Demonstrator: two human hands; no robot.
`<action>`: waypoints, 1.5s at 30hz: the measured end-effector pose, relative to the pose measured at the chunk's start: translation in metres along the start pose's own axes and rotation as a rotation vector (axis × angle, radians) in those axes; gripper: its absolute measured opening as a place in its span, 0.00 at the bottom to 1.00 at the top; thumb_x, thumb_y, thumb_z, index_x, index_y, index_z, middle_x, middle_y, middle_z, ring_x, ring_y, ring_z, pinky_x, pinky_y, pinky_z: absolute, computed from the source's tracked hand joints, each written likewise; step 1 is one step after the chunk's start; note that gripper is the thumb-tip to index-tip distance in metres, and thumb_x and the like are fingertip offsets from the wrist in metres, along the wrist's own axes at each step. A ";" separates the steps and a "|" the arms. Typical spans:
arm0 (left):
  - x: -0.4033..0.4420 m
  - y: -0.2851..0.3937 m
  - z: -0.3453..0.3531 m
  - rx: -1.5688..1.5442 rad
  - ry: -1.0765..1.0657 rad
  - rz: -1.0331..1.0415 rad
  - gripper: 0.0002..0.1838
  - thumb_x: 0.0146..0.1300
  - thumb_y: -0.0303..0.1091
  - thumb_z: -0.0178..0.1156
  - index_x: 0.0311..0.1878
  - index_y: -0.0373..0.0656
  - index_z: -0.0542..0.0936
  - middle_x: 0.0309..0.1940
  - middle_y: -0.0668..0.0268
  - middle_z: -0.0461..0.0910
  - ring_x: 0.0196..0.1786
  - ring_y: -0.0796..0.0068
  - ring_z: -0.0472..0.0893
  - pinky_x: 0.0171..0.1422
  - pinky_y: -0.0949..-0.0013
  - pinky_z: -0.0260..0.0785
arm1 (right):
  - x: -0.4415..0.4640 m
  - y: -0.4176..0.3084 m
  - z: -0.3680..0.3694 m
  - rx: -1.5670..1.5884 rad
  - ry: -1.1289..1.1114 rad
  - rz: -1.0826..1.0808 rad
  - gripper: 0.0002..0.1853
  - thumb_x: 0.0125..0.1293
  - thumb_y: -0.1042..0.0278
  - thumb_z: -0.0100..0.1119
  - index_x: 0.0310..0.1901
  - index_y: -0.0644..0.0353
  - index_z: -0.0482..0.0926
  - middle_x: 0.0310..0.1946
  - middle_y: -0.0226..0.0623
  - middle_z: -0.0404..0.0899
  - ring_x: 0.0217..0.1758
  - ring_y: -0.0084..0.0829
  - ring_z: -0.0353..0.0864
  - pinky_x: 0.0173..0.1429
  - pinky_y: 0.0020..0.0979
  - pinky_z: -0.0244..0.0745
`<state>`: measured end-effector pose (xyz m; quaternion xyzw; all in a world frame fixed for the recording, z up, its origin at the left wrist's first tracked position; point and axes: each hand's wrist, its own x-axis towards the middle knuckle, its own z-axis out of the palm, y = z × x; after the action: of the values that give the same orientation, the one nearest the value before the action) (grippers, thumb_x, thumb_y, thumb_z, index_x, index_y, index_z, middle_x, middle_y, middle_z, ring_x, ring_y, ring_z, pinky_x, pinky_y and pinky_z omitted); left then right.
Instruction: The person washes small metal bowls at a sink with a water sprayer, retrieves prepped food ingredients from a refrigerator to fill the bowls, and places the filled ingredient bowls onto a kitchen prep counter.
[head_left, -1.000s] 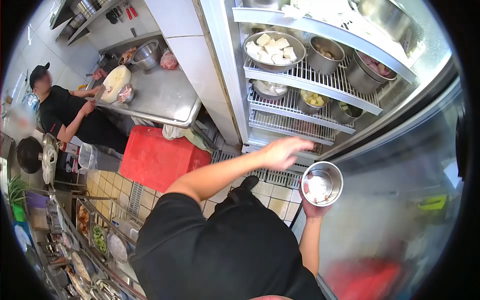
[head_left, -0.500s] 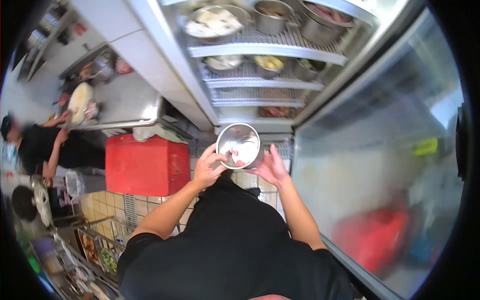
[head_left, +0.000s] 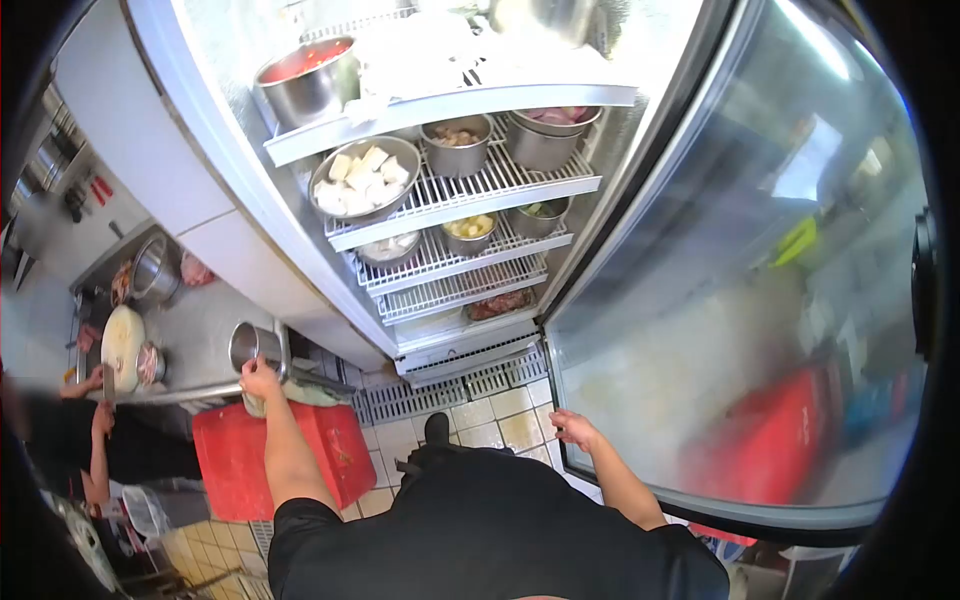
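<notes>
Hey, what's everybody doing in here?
A person's left hand is holding a metal pot by the end of the steel counter; I can't tell if the pot rests there. Their right hand holds nothing and is near the open fridge door. Bowls and pots of food stand inside the fridge. Another person holds what looks like a knife at a white board.
</notes>
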<state>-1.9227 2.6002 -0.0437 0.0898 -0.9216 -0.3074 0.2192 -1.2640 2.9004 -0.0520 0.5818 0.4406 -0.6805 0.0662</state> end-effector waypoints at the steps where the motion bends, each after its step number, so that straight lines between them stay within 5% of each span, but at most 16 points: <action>1: 0.008 0.005 -0.006 -0.055 -0.093 -0.058 0.18 0.53 0.47 0.73 0.43 0.46 0.87 0.40 0.47 0.83 0.44 0.48 0.81 0.53 0.53 0.72 | 0.002 0.009 -0.004 -0.007 0.023 0.018 0.45 0.65 0.40 0.60 0.76 0.54 0.55 0.67 0.40 0.71 0.58 0.39 0.78 0.58 0.36 0.71; 5: 0.047 -0.052 0.041 0.065 -0.100 0.001 0.24 0.57 0.37 0.60 0.56 0.32 0.78 0.45 0.39 0.81 0.49 0.42 0.81 0.57 0.50 0.72 | 0.005 0.044 -0.009 0.013 0.110 0.069 0.46 0.65 0.43 0.62 0.77 0.54 0.53 0.62 0.37 0.75 0.50 0.32 0.79 0.49 0.30 0.72; 6: 0.030 -0.029 0.015 0.154 -0.154 -0.102 0.31 0.55 0.33 0.56 0.63 0.26 0.69 0.53 0.34 0.75 0.54 0.36 0.77 0.61 0.47 0.70 | 0.012 0.058 -0.010 0.025 0.131 0.072 0.46 0.64 0.45 0.63 0.77 0.55 0.53 0.56 0.34 0.78 0.44 0.28 0.77 0.44 0.29 0.71; 7: 0.009 -0.017 -0.001 0.130 -0.129 -0.096 0.32 0.55 0.33 0.56 0.64 0.26 0.68 0.54 0.33 0.73 0.55 0.35 0.76 0.62 0.47 0.69 | -0.008 0.050 -0.004 0.003 0.135 0.075 0.47 0.62 0.47 0.65 0.75 0.63 0.54 0.59 0.45 0.76 0.49 0.31 0.77 0.54 0.33 0.73; 9: -0.026 -0.006 -0.021 0.078 -0.066 -0.086 0.33 0.55 0.33 0.56 0.65 0.27 0.67 0.57 0.32 0.69 0.57 0.33 0.74 0.63 0.46 0.67 | 0.001 0.069 -0.002 -0.039 0.125 0.054 0.44 0.63 0.50 0.65 0.73 0.66 0.58 0.57 0.46 0.78 0.53 0.34 0.78 0.55 0.33 0.73; 12: -0.117 -0.040 0.006 0.078 -0.141 0.478 0.28 0.53 0.28 0.58 0.59 0.28 0.71 0.54 0.40 0.73 0.57 0.40 0.73 0.66 0.48 0.65 | 0.011 0.089 -0.008 -0.106 0.060 0.034 0.39 0.61 0.49 0.67 0.68 0.64 0.67 0.43 0.34 0.80 0.35 0.26 0.74 0.43 0.28 0.73; 16: -0.260 0.007 -0.011 -0.214 -0.863 0.765 0.22 0.53 0.33 0.63 0.52 0.35 0.78 0.51 0.48 0.77 0.56 0.49 0.75 0.64 0.56 0.67 | 0.043 0.149 -0.017 -0.228 0.025 -0.113 0.34 0.63 0.44 0.63 0.65 0.59 0.72 0.49 0.34 0.79 0.44 0.29 0.76 0.47 0.32 0.72; 19: -0.307 0.085 -0.027 -0.250 -1.238 0.995 0.21 0.58 0.34 0.63 0.55 0.40 0.79 0.44 0.52 0.81 0.46 0.50 0.81 0.54 0.56 0.73 | 0.015 0.176 -0.021 0.001 -0.034 0.106 0.32 0.63 0.42 0.61 0.63 0.54 0.76 0.53 0.39 0.81 0.50 0.36 0.79 0.53 0.37 0.71; 21: -0.321 0.124 -0.021 -0.291 -1.200 1.074 0.21 0.60 0.33 0.62 0.57 0.40 0.77 0.40 0.54 0.82 0.39 0.54 0.82 0.49 0.57 0.75 | -0.005 0.198 -0.018 0.236 0.067 0.283 0.37 0.61 0.40 0.61 0.69 0.52 0.70 0.57 0.38 0.77 0.48 0.35 0.78 0.51 0.37 0.71; 25: -0.326 0.188 0.018 -0.410 -1.251 0.726 0.33 0.61 0.32 0.62 0.70 0.41 0.65 0.47 0.56 0.80 0.36 0.64 0.82 0.44 0.61 0.75 | -0.083 0.196 0.004 0.582 0.565 0.492 0.41 0.61 0.45 0.66 0.70 0.60 0.64 0.57 0.39 0.76 0.42 0.28 0.76 0.44 0.36 0.72; 29: -0.323 0.235 0.074 -0.277 -1.107 0.614 0.41 0.59 0.33 0.66 0.74 0.37 0.58 0.49 0.57 0.78 0.36 0.65 0.82 0.46 0.64 0.75 | -0.132 0.185 0.001 0.574 1.092 -0.213 0.40 0.60 0.59 0.71 0.69 0.69 0.64 0.60 0.43 0.74 0.54 0.33 0.76 0.60 0.34 0.71; 31: -0.325 0.244 0.107 -0.323 -1.099 0.594 0.41 0.59 0.33 0.66 0.74 0.38 0.59 0.49 0.56 0.78 0.36 0.64 0.82 0.46 0.63 0.75 | -0.159 0.163 -0.012 0.601 1.098 -0.218 0.37 0.59 0.66 0.72 0.67 0.69 0.67 0.62 0.41 0.73 0.61 0.35 0.73 0.68 0.32 0.65; 36: -0.334 0.254 0.124 -0.345 -1.044 0.565 0.40 0.60 0.32 0.66 0.73 0.39 0.59 0.45 0.57 0.78 0.35 0.66 0.81 0.44 0.63 0.74 | -0.145 0.160 -0.006 0.679 1.293 -0.316 0.19 0.54 0.82 0.60 0.49 0.66 0.78 0.48 0.32 0.76 0.53 0.31 0.73 0.64 0.31 0.65; 39: -0.323 0.254 0.076 -0.372 -0.909 0.536 0.38 0.60 0.30 0.65 0.72 0.37 0.59 0.43 0.59 0.78 0.32 0.68 0.79 0.41 0.64 0.73 | -0.134 0.186 -0.020 0.776 1.277 -0.233 0.16 0.53 0.80 0.60 0.47 0.65 0.79 0.47 0.32 0.77 0.51 0.31 0.73 0.63 0.31 0.65; 43: -0.262 0.203 0.128 -0.293 -0.639 0.643 0.35 0.58 0.30 0.66 0.67 0.34 0.65 0.42 0.57 0.76 0.42 0.61 0.77 0.51 0.61 0.69 | -0.142 0.168 -0.041 0.701 1.264 -0.185 0.16 0.53 0.78 0.60 0.45 0.69 0.80 0.47 0.33 0.78 0.51 0.32 0.74 0.62 0.32 0.66; 45: -0.243 0.207 0.141 -0.194 -0.687 0.623 0.31 0.59 0.40 0.67 0.63 0.35 0.72 0.52 0.49 0.76 0.53 0.50 0.76 0.60 0.56 0.66 | -0.142 0.169 -0.052 0.693 1.263 -0.163 0.14 0.52 0.77 0.60 0.42 0.68 0.81 0.44 0.33 0.79 0.50 0.32 0.75 0.61 0.32 0.67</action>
<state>-1.7780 2.9121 -0.1040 -0.3188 -0.8909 -0.3233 -0.0092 -1.0791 2.7735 -0.0162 0.8166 0.1959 -0.3180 -0.4401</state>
